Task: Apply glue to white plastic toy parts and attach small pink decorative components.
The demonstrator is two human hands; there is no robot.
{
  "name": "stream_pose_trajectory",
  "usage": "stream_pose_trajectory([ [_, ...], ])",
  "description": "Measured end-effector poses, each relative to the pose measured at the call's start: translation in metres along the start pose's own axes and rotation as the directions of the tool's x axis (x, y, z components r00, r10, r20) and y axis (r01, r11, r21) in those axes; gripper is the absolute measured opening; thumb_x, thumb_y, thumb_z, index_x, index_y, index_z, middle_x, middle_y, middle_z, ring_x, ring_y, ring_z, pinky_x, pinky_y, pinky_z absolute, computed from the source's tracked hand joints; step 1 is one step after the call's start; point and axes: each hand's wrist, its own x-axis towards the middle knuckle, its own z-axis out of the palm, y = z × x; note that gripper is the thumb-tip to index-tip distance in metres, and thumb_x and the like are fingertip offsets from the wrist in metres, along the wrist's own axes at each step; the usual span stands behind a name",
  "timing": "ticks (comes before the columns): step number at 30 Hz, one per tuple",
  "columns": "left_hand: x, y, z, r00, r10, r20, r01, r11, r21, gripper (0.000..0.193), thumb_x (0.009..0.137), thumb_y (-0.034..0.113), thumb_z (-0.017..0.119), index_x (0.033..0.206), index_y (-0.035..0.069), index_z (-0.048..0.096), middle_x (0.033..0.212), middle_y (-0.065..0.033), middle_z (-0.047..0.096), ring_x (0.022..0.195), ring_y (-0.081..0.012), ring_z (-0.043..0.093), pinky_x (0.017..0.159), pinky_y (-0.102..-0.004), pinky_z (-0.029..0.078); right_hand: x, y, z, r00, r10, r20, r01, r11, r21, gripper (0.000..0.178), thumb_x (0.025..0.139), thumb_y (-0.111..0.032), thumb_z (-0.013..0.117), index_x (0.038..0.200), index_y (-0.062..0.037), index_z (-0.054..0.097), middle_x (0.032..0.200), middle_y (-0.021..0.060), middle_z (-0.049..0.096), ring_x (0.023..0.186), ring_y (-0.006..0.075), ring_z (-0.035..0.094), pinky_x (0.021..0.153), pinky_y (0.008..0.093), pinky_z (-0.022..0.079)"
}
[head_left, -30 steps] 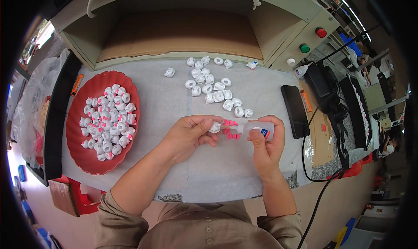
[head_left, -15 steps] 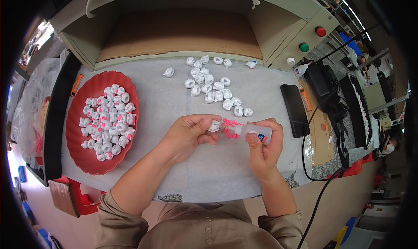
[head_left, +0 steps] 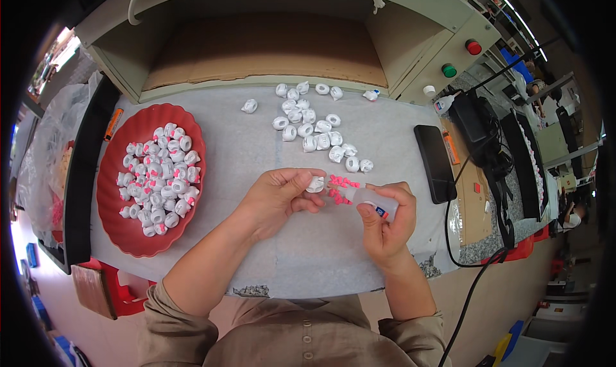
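Note:
Between the thumb and fingers of my left hand (head_left: 273, 200) is a small white animal-head piece (head_left: 316, 185). My right hand (head_left: 390, 226) grips a translucent glue bottle (head_left: 371, 199), its narrow nozzle pointing left at the white piece. Whether the tip touches it I cannot tell. A small cluster of pink pieces (head_left: 339, 197) lies on the table, partly hidden by the bottle. Beyond my hands, several loose white pieces (head_left: 308, 144) are scattered. To the left, a red scalloped tray (head_left: 110, 222) holds a heap of white pieces, many with pink parts on them.
A metal cabinet (head_left: 423, 56) with an open front stands at the back of the paper-covered table (head_left: 237, 149). On the right lie a black phone (head_left: 435, 163), an orange tube (head_left: 450, 149), black cables (head_left: 447, 238) and another small bottle (head_left: 444, 104). A black bin (head_left: 83, 168) borders the left.
The glue bottle has tilted, its base swinging toward me, and has shifted slightly left with my right hand. My left hand and the white piece have barely moved.

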Motion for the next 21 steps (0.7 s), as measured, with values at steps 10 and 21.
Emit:
stream_pose_trajectory([
  [10, 0.0008, -0.0004, -0.002, 1.0, 0.003, 0.004, -0.003, 1.0, -0.006, 0.037, 0.083, 0.027, 0.051, 0.103, -0.005, 0.052, 0.085, -0.0138, 0.057, 0.07, -0.0177, 0.057, 0.06, -0.0231, 0.049, 0.0029, 0.0014, -0.0021, 1.0, -0.007, -0.018, 0.007, 1.0, 0.005, 0.027, 0.075, -0.005, 0.062, 0.094, 0.0014, 0.045, 0.079, 0.0113, 0.05, 0.063, 0.0174, 0.046, 0.055, 0.0245, 0.038],
  [21, 0.0002, -0.0015, -0.0007, 1.0, 0.01, 0.009, -0.01, 1.0, 0.028, 0.032, 0.085, 0.022, 0.049, 0.103, -0.003, 0.053, 0.088, -0.0127, 0.058, 0.071, -0.0168, 0.057, 0.061, -0.0231, 0.049, 0.005, -0.0065, -0.002, 0.93, 0.367, -0.01, -0.348, 0.89, 0.294, 0.023, 0.08, -0.006, 0.056, 0.096, 0.0009, 0.041, 0.079, 0.0049, 0.045, 0.066, 0.0067, 0.044, 0.055, 0.0173, 0.037],
])
